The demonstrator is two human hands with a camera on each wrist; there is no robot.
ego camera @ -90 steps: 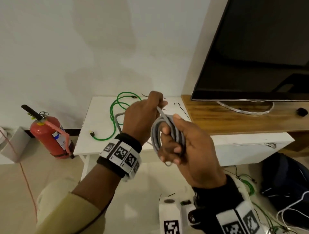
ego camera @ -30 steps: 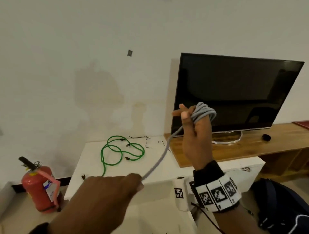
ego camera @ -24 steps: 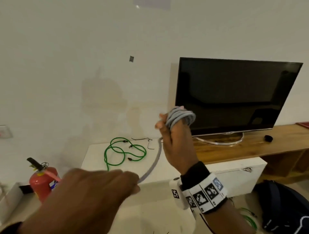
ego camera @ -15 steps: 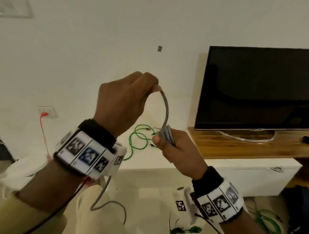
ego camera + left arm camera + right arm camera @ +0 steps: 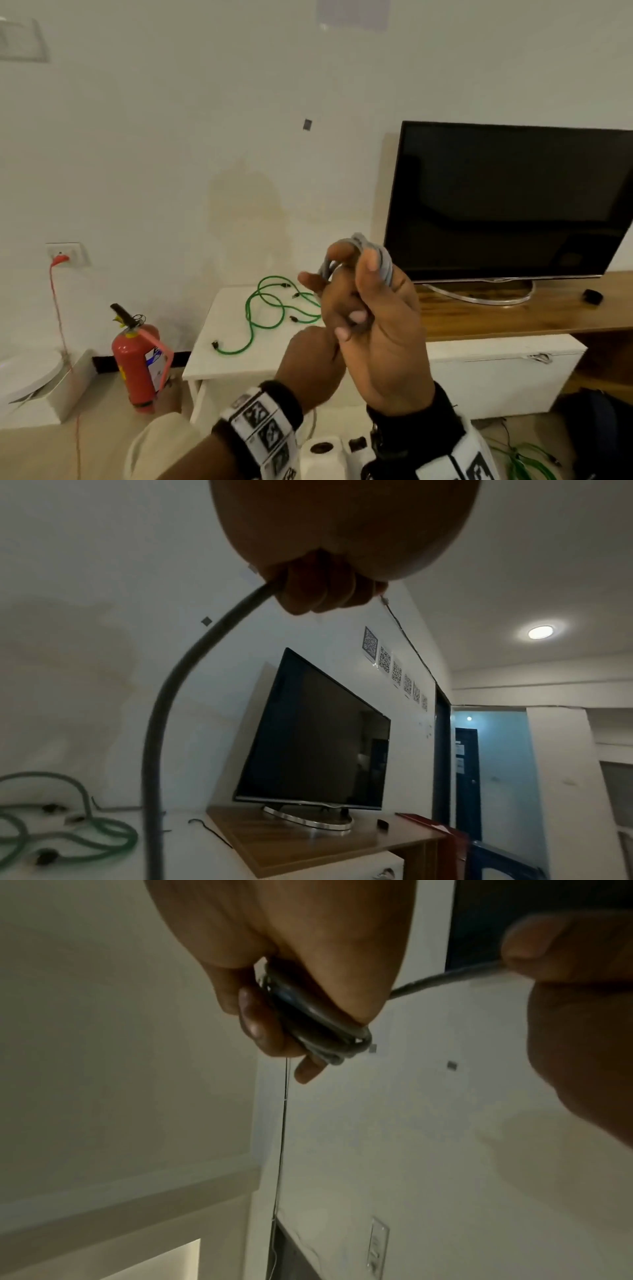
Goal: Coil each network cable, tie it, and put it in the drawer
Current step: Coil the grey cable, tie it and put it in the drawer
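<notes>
A grey network cable point(image 5: 381, 257) is wound in several loops round the fingers of my right hand point(image 5: 378, 310), which grips it chest-high in front of the TV. In the right wrist view the coil point(image 5: 322, 1027) sits between thumb and fingers. My left hand point(image 5: 317, 354) is just below and left of the right, its fingers point(image 5: 318, 588) curled round the free strand point(image 5: 202, 653), which arcs downward. A loose green cable point(image 5: 270, 317) lies uncoiled on the white table point(image 5: 212, 363). The white drawer point(image 5: 496, 373) under the wooden shelf looks closed.
A TV point(image 5: 507, 202) stands on the wooden shelf point(image 5: 513, 315) with a small black object point(image 5: 592, 296). A red fire extinguisher point(image 5: 138, 359) is on the floor left of the table. More green cable point(image 5: 527, 462) and a dark bag point(image 5: 603, 431) lie bottom right.
My left hand has come down from above the coil to just below my right hand, still gripping the grey strand. The right hand has risen with the coil.
</notes>
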